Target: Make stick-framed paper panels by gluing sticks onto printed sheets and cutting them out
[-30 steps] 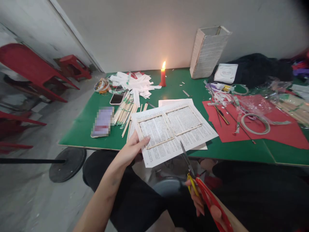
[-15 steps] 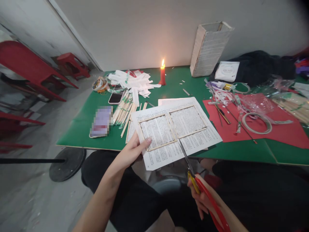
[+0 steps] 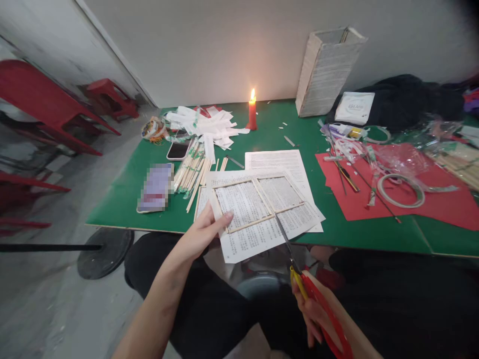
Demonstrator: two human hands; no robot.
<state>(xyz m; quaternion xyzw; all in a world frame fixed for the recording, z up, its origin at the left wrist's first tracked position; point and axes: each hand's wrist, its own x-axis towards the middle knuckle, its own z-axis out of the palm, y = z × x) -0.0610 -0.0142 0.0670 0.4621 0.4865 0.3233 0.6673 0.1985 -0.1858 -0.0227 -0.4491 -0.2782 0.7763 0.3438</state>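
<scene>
My left hand (image 3: pixel 207 227) grips the left edge of a printed paper sheet (image 3: pixel 250 244), thumb on top and the other fingers hidden underneath. Two rectangular frames of thin wooden sticks (image 3: pixel 247 229) lie side by side on the sheet, seemingly stuck to it. In my right hand (image 3: pixel 316 309) are scissors (image 3: pixel 294 271) with red and yellow handles. The scissor blades meet the sheet's near side, with their tips by the gap between the two frames. How far the blades are apart cannot be made out. The sheet's right half slopes down and away.
More printed paper (image 3: pixel 299 167) lies beneath the sheet on the green table (image 3: pixel 123 199). A lit red candle (image 3: pixel 252 117) burns behind, left of a tall paper-covered box (image 3: pixel 325 75). Wooden sticks (image 3: pixel 192 167), paper strips (image 3: pixel 209 124) and a phone (image 3: pixel 155 189) lie left; red paper (image 3: pixel 359 204) right.
The sheet's right half has dropped and shifted left, uncovering more of the printed paper behind it. Both hands stay nearly in place, with the scissors still at the gap.
</scene>
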